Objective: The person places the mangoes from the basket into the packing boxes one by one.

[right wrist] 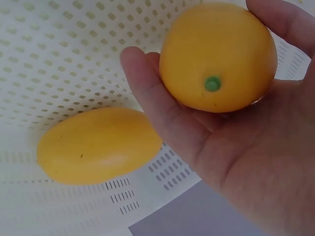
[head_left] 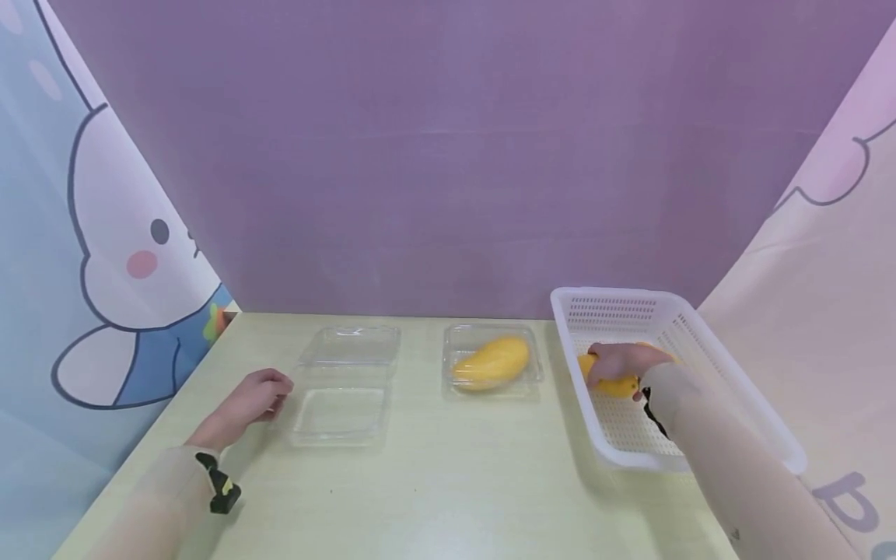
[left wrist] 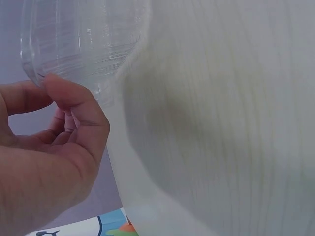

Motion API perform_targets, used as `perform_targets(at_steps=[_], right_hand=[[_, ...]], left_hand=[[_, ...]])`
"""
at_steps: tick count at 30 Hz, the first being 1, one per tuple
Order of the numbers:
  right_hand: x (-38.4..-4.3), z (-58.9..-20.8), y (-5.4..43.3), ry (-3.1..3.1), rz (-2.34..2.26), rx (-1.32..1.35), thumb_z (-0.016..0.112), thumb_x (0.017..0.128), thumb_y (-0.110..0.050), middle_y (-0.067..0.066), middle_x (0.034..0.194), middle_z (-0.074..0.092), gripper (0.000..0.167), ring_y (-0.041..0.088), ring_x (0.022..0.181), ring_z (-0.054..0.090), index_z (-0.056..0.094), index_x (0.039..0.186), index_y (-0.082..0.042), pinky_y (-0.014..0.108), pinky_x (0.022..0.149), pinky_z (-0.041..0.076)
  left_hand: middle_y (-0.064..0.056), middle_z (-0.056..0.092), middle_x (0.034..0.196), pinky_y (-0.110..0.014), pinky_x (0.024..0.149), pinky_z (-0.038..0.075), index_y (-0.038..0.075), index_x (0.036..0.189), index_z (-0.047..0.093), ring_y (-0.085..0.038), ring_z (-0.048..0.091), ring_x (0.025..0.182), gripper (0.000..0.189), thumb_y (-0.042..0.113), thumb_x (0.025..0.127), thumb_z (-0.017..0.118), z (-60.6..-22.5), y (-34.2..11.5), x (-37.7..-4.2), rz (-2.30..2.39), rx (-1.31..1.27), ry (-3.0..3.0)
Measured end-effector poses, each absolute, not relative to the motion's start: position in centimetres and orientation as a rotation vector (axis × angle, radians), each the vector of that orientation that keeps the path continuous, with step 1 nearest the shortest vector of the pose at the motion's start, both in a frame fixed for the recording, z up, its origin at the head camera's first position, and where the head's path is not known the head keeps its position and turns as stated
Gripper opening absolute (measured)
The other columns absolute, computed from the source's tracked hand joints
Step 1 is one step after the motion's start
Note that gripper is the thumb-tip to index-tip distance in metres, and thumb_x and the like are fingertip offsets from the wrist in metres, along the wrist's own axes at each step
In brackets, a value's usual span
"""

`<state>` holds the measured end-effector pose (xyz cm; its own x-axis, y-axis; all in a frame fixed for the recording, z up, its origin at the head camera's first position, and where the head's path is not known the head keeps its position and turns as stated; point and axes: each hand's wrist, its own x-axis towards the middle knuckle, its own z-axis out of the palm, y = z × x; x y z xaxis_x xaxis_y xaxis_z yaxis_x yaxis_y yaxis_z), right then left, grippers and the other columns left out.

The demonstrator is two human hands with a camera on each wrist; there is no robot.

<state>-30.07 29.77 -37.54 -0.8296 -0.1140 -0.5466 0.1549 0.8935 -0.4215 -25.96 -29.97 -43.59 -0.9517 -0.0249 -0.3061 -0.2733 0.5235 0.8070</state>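
Observation:
My right hand (head_left: 619, 364) reaches into the white basket (head_left: 742, 381) and grips a yellow mango (right wrist: 219, 59), its green stem end facing the right wrist camera. A second mango (right wrist: 98, 146) lies beside it against the basket wall. My left hand (head_left: 252, 400) hovers with loosely curled fingers beside a clear plastic clamshell box (head_left: 339, 416), which stands unfolded on the table. In the left wrist view, the fingertips (left wrist: 51, 83) overlap the box's edge. Another clear box (head_left: 455, 342), in the middle, has a mango (head_left: 492, 363) inside.
The pale wooden table (head_left: 434, 498) carries everything. A purple backdrop (head_left: 455, 155) rises right behind it. Printed cloths hang at both sides, the left one (head_left: 140, 257) with a cartoon figure. The basket's raised rim surrounds the right hand.

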Motion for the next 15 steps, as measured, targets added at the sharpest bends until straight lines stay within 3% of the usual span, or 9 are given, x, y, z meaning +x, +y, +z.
perform_targets(at_steps=[5, 11, 15], right_hand=[[-29.9, -36.9, 29.8, 2.489, -0.607, -0.004, 0.064, 0.086, -0.020, 0.015, 0.100, 0.059, 0.050, 0.030, 0.086, 0.060, 0.052, 0.133, -0.005, 0.045, 0.062, 0.055], [-29.9, -36.3, 30.1, 2.432, -0.723, 0.030, 0.062, 0.087, -0.023, 0.017, 0.113, 0.054, 0.057, 0.034, 0.101, 0.054, 0.045, 0.138, -0.006, 0.053, 0.072, 0.056], [-29.7, -35.9, 30.3, 2.431, -0.727, 0.016, 0.060, 0.088, -0.023, 0.018, 0.112, 0.053, 0.058, 0.034, 0.100, 0.055, 0.043, 0.139, -0.004, 0.051, 0.071, 0.058]], left_hand=[[-0.011, 0.054, 0.087, -0.034, 0.069, 0.048, -0.010, 0.122, 0.048, -0.023, 0.052, 0.081, 0.031, 0.015, 0.104, 0.045, -43.9, -29.6, -26.0, 1.426, -0.240, 2.502], [-0.010, 0.054, 0.084, -0.034, 0.068, 0.048, -0.010, 0.121, 0.048, -0.024, 0.052, 0.079, 0.031, 0.016, 0.104, 0.046, -44.0, -29.2, -25.9, 1.432, -0.209, 2.509], [-0.011, 0.055, 0.087, -0.034, 0.069, 0.049, -0.009, 0.121, 0.048, -0.024, 0.053, 0.082, 0.031, 0.016, 0.103, 0.047, -43.9, -28.9, -25.9, 1.413, -0.212, 2.501]])
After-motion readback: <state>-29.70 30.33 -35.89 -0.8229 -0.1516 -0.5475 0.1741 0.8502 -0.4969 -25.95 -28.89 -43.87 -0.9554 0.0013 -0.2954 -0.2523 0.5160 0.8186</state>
